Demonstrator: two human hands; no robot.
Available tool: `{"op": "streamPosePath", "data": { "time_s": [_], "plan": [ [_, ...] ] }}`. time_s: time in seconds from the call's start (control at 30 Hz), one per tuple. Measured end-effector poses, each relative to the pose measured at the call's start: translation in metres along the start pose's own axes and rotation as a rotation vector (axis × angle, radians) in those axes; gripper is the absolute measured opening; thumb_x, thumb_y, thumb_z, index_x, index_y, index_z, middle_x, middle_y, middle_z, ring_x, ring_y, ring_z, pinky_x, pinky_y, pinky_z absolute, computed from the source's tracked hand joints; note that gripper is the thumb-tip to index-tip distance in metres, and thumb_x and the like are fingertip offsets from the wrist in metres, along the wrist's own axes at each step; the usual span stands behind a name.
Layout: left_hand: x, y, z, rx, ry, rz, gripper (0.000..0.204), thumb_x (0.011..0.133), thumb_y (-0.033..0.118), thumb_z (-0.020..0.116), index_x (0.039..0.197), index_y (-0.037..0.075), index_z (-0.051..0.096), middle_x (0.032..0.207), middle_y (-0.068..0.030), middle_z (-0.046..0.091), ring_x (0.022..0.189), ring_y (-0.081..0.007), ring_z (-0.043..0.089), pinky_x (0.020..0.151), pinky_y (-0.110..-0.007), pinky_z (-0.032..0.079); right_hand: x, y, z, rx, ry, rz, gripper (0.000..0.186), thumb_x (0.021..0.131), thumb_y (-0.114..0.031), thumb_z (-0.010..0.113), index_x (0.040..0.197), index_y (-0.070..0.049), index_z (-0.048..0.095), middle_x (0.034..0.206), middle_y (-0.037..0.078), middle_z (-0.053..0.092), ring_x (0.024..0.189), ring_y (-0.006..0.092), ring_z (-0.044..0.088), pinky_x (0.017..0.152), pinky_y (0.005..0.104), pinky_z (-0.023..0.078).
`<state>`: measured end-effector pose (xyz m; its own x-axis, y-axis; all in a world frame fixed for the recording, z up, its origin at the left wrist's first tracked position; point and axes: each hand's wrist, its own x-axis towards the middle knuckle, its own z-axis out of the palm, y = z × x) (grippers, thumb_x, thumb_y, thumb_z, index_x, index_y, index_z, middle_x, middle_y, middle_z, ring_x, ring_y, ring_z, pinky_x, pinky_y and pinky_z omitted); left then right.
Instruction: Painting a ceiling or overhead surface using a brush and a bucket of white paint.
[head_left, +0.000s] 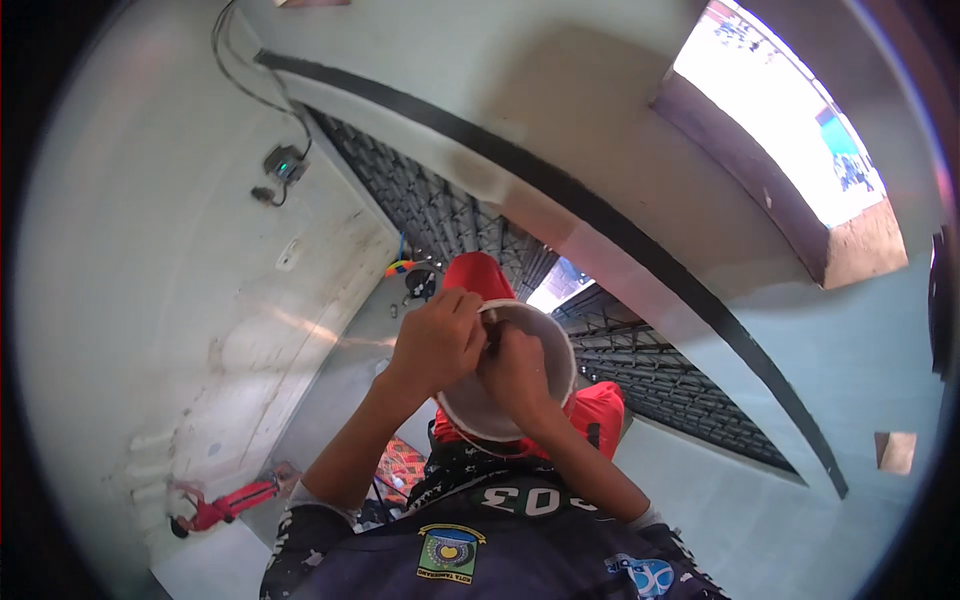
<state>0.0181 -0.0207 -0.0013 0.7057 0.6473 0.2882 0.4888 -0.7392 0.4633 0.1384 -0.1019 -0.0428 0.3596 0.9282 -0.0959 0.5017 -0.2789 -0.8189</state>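
Observation:
A white round bucket (pixel 558 350) sits in my lap between my red-trousered legs, its open mouth facing up. At the upper left of its rim, my left hand (pixel 437 338) is closed with the fingers curled over the edge. My right hand (pixel 515 372) reaches into the mouth, its fingers closed and close against my left fingertips. A small greyish piece (pixel 489 318) shows between the two hands at the rim, too little of it visible to name. The thin wire handle (pixel 480 447) hangs below the near side of the bucket.
A dark folding metal shutter (pixel 640 365) stands in front of me. To the left, a pale wall (pixel 170 300) carries a small device (pixel 284 163) with a cable. A person in red (pixel 232 502) lies at the lower left. A patterned orange cloth (pixel 402 465) lies by my left side.

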Motion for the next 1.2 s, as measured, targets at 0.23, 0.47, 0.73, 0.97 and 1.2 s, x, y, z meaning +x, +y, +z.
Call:
{"op": "streamPosePath", "data": {
  "time_s": [0.23, 0.47, 0.73, 0.97, 1.2],
  "plan": [
    [-0.004, -0.005, -0.003, -0.01, -0.007, -0.014, 0.014, 0.087, 0.008, 0.061, 0.1, 0.004, 0.061, 0.094, -0.0151, 0.063, 0.087, -0.0356, 0.065, 0.072, -0.046, 0.054, 0.001, -0.008, -0.004, -0.039, 0.0, 0.062, 0.028, 0.087, -0.025, 0.068, 0.098, 0.0, 0.07, 0.089, 0.026, 0.071, 0.083, 0.0435, 0.07, 0.076, 0.054, 0.055],
    [-0.002, 0.009, -0.012, -0.003, -0.07, -0.151, 0.01, 0.093, 0.005, 0.053, 0.099, 0.0, 0.059, 0.092, -0.0199, 0.062, 0.087, -0.0423, 0.063, 0.075, -0.05, 0.05, -0.002, -0.01, -0.02, -0.235, -0.217, -0.06, 0.026, 0.083, -0.026, 0.067, 0.09, -0.003, 0.074, 0.085, 0.023, 0.071, 0.08, 0.0391, 0.071, 0.073, 0.0489, 0.056],
    [0.001, 0.019, 0.004, -0.217, -0.122, -0.267, 0.013, 0.095, 0.004, 0.045, 0.102, -0.003, 0.054, 0.099, -0.0274, 0.061, 0.094, -0.0484, 0.06, 0.08, -0.053, 0.047, -0.001, -0.002, -0.033, -0.389, -0.259, -0.298, 0.019, 0.077, -0.021, 0.071, 0.079, -0.003, 0.075, 0.083, 0.02, 0.072, 0.079, 0.0364, 0.072, 0.072, 0.0457, 0.057],
    [-0.008, -0.001, 0.019, -0.238, 0.05, -0.141, 0.022, 0.101, 0.012, 0.046, 0.112, -0.002, 0.058, 0.104, -0.0289, 0.061, 0.098, -0.0482, 0.06, 0.086, -0.054, 0.047, -0.01, 0.006, -0.006, -0.628, -0.399, -0.383, 0.016, 0.082, -0.016, 0.064, 0.08, -0.007, 0.077, 0.08, 0.015, 0.074, 0.074, 0.0313, 0.074, 0.067, 0.0441, 0.057],
    [0.004, -0.002, 0.019, -0.282, 0.016, -0.195, 0.023, 0.102, 0.018, 0.051, 0.114, 0.002, 0.063, 0.106, -0.026, 0.065, 0.099, -0.0458, 0.063, 0.081, -0.047, 0.05, 0.0, 0.003, -0.07, -0.609, -0.486, -0.441, 0.015, 0.077, -0.01, 0.064, 0.086, 0.0, 0.072, 0.075, 0.022, 0.07, 0.074, 0.0386, 0.072, 0.068, 0.0469, 0.058]
  ]
}}
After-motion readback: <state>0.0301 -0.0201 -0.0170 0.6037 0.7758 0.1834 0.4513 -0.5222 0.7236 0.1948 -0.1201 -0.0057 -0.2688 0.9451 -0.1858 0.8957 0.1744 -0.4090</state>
